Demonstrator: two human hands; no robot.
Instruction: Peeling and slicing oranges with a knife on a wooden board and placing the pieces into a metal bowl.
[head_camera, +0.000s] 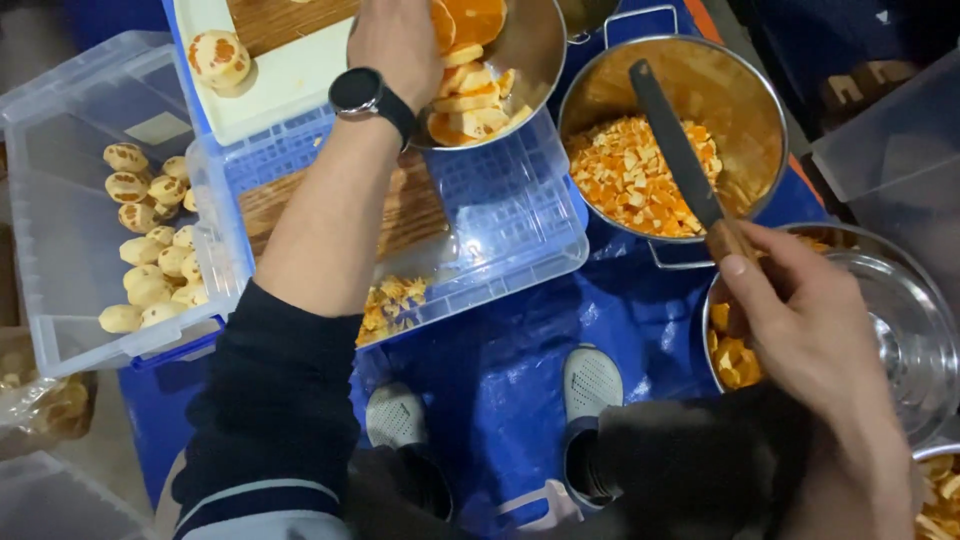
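Left hand grips the rim of a steel bowl of orange slices, far centre. Right hand is closed around a knife over the pot of diced orange.

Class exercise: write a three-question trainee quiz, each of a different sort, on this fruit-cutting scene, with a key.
1. True or false: the right hand holds a knife.
2. What does the left hand grip? A) steel bowl B) cutting board C) plastic lid
3. Fill in: the diced orange pieces lie in a large metal ____.

Key: 1 true; 2 A; 3 pot.
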